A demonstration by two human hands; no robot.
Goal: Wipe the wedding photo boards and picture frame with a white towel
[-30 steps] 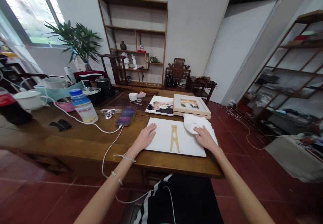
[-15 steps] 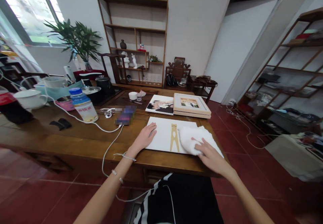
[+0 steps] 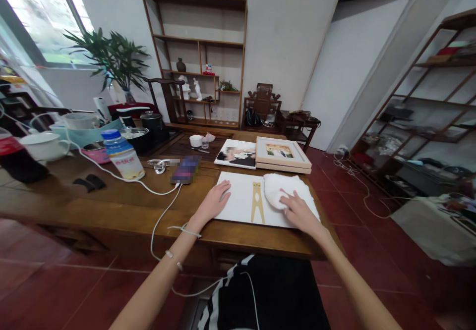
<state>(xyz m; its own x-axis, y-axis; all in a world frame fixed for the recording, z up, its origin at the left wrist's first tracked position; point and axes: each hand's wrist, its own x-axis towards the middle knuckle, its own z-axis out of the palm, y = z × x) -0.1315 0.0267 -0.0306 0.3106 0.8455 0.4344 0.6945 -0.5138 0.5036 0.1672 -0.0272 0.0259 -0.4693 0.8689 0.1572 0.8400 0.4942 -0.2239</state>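
A white board (image 3: 238, 191) lies flat near the table's front edge, with a tan figure shaped like a long-legged animal with a cat-like head (image 3: 257, 201) in its middle. My left hand (image 3: 219, 200) rests flat on the board's left side, fingers stretched and holding nothing. On the right part of the board, my right hand (image 3: 299, 212) presses a bunched white fluffy cloth (image 3: 273, 189) against the surface. Its fingers curl onto the cloth, and the thumb side is partly hidden. The cloth covers the board's upper right area.
Behind the board are a photo print (image 3: 234, 154) and stacked picture frames (image 3: 284, 154). To the left are a phone (image 3: 185, 170) with a white cable, a bottle (image 3: 124, 156), black strips (image 3: 89, 182) and a cola bottle (image 3: 18, 156). A small white cup (image 3: 196, 140) stands farther back.
My right hand and the cloth have slid away from me and slightly left, uncovering the board's lower right part. The left hand has stayed in place.
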